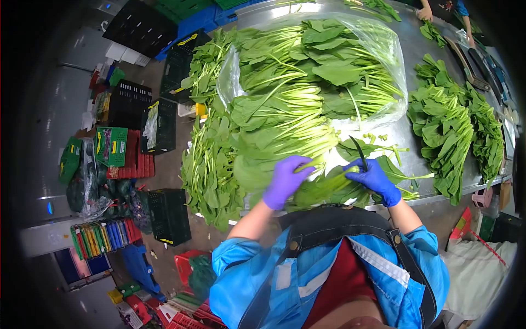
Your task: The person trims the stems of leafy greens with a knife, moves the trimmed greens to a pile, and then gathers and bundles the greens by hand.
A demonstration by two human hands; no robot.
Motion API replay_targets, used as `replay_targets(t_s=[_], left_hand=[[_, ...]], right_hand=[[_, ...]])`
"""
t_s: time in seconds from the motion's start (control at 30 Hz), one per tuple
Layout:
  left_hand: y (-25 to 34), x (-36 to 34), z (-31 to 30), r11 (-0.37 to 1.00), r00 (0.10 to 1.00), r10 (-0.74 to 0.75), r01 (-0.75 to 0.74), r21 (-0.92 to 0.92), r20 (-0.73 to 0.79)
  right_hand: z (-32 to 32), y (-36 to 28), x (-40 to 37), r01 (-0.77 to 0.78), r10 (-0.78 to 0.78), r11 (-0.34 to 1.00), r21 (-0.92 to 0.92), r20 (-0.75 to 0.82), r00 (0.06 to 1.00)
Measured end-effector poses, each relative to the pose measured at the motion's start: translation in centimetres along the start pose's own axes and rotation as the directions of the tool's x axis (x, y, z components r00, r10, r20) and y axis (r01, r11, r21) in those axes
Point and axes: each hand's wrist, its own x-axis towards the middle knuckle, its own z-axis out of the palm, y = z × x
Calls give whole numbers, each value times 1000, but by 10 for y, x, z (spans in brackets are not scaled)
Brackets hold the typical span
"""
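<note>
My right hand [378, 180], in a blue-violet glove, is closed round a knife [359, 149] whose dark blade points up and away from me. The cut stem end of a leafy green vegetable [331, 186] meets its thumb and fingers. My left hand [286, 182], in a purple glove, has its fingers closed on that vegetable from the left; some leaves are smeared by motion. Just beyond both hands lies a big pile of leafy greens [290, 118], pale stems to the right. Loose leaves and stem bits [375, 147] lie beside the knife.
More greens rest on a clear plastic bag [397, 60] at the back. Bunches [444, 131] lie at the right of the metal table [402, 123]. A co-worker's hand [424, 13] holds greens at the far right. Dark crates [169, 216] stand on the floor at left.
</note>
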Motion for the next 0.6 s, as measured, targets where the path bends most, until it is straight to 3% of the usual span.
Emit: replay_targets(t_s=[0.03,0.1,0.13,0.2,0.23,0.27,0.3,0.33,0.37,0.4,0.43,0.47,0.53,0.6], left_hand=[[-14,2,0,964,982,190,-188,186,9],[-22,-2,15,724,867,494,-454,519,68],[-19,-2,30,727,869,490,-450,518,66],[-8,4,48,925,904,379,-372,-77,199],[-2,4,46,925,902,380,-372,-78,204],[4,6,41,965,921,195,-120,-232,336],[9,8,35,929,873,28,157,-336,486],[4,10,28,929,872,27,159,-335,489],[-5,13,20,930,899,-91,230,-285,429],[-9,17,11,923,910,-204,301,-239,361],[-4,19,0,924,907,-203,302,-236,368],[5,21,-11,907,908,-228,329,-262,351],[8,21,-12,887,906,-256,358,-291,336],[-3,22,-4,992,979,-31,4,129,201]], right_hand=[[-4,-1,-6,-14,16,999,-42,52,999],[-5,-24,-14,22,-8,997,-72,185,983],[2,-32,-14,18,-5,997,-71,189,982],[10,-44,-8,72,-91,992,104,198,976],[7,-36,-5,62,-80,995,83,239,968],[1,-29,-1,60,-78,995,81,238,968],[-5,-22,4,-106,77,983,149,190,979],[-8,-14,8,-266,236,937,225,153,960],[-7,-1,16,-94,100,971,218,-20,995],[-7,22,28,-95,102,971,221,-23,994],[-5,53,41,29,-37,996,-82,-98,995],[1,77,49,126,-188,915,-384,-126,974],[15,82,52,181,-236,893,-411,-87,968],[31,68,57,-38,-23,875,-483,-119,993]])
